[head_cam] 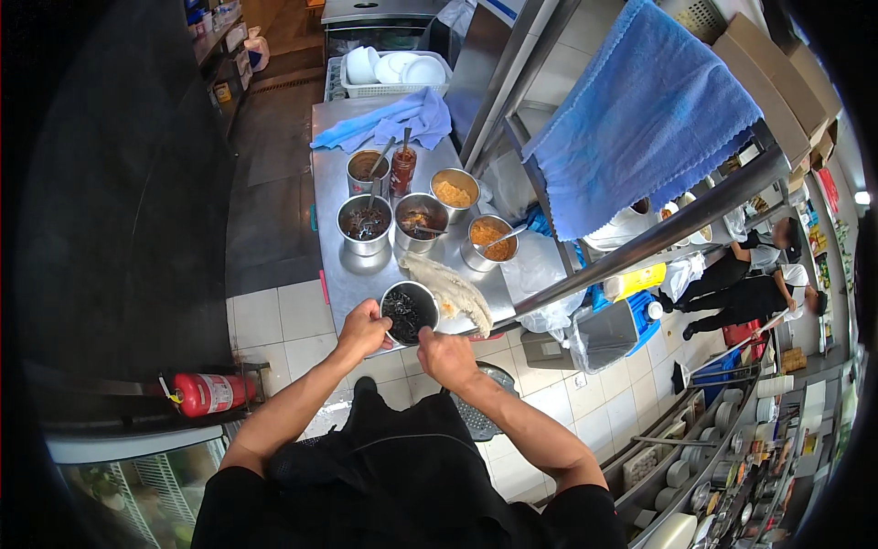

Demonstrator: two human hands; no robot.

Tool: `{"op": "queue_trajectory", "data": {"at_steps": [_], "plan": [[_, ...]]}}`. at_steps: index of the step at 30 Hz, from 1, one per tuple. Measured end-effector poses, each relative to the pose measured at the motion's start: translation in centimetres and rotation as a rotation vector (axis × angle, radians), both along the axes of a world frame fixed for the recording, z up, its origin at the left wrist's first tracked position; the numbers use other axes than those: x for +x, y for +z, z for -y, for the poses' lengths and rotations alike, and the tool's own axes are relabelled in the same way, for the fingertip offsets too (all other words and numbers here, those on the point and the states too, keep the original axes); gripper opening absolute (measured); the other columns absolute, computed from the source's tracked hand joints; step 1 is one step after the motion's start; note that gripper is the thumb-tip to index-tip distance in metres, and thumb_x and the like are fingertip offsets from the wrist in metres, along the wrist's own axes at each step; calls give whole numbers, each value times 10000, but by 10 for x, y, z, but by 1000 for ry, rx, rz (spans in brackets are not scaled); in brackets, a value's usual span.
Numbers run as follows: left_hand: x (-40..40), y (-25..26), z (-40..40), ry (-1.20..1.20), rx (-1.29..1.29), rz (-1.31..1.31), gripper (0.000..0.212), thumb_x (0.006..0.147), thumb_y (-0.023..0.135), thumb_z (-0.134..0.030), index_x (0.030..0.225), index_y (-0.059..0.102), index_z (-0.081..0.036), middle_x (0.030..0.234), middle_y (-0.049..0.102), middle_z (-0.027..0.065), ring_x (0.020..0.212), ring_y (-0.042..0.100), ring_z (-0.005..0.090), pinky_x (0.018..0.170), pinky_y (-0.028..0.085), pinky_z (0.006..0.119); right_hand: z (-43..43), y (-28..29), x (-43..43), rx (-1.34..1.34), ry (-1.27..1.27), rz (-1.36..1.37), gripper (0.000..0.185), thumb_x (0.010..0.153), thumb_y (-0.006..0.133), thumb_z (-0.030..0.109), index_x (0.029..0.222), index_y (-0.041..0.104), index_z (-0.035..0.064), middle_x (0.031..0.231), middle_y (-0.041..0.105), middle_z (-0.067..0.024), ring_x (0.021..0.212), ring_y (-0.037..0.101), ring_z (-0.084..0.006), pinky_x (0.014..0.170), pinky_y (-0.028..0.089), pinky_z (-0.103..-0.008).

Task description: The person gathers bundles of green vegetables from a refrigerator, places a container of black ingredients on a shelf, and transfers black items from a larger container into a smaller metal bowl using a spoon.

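Observation:
My left hand [365, 329] grips the left rim of a round metal container [409, 313] that holds dark, shredded-looking food. My right hand [446, 357] is closed at the container's lower right rim. The container is at the near edge of a stainless steel table [336, 274]. Touching or close to its right side lies a crumpled, stained cream cloth [453, 288]. Beyond stand several metal pots: one with dark sauce [365, 225], one with reddish-brown sauce [420, 221], one with orange paste and a spoon [490, 241], one with yellowish paste [455, 193]. A glass jar of red sauce [403, 171] stands behind them.
Blue cloths [418, 120] lie at the table's far end, before a white basket [394, 88] of white dishes. A steel rail [651, 233] runs along the right, above a grey bin [583, 336]. A perforated stool [483, 405] is near my legs. Two people stand far right.

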State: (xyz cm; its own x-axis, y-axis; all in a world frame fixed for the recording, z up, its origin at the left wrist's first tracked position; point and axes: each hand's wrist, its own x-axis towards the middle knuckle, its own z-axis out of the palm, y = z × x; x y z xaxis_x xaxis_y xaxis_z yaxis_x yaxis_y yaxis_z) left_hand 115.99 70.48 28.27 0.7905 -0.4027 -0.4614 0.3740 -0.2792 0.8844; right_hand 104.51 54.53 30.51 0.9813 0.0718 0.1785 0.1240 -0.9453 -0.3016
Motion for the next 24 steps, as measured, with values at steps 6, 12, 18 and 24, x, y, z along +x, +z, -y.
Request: {"op": "queue_trajectory", "data": {"at_steps": [6,12,18,24], "plan": [[4,-5,-2,-75,9,4,188,823,585,-14,774,406,-47,684,553,103,555,657,236,456,559,340,10,-12,29,36,-1,131,119,770,611,76,811,506,38,637,614,-150,554,623,-344,483,489,-455],[12,-16,-13,-92,-21,-32,200,811,600,5,778,409,-47,687,532,89,548,637,225,471,576,352,9,7,26,56,25,61,97,768,590,67,814,510,35,668,626,-164,573,643,-330,490,502,-440],[17,-10,-9,-123,10,-42,203,809,600,2,767,407,-46,662,542,90,537,649,233,464,570,349,4,3,40,73,310,102,101,772,611,85,830,532,62,693,619,-120,588,625,-320,499,480,-440],[16,6,-5,-196,93,52,180,800,599,-6,759,427,-41,661,561,89,538,650,218,452,558,341,39,15,57,-72,263,53,147,733,640,119,854,583,57,681,620,-119,667,649,-325,583,508,-449]]}}
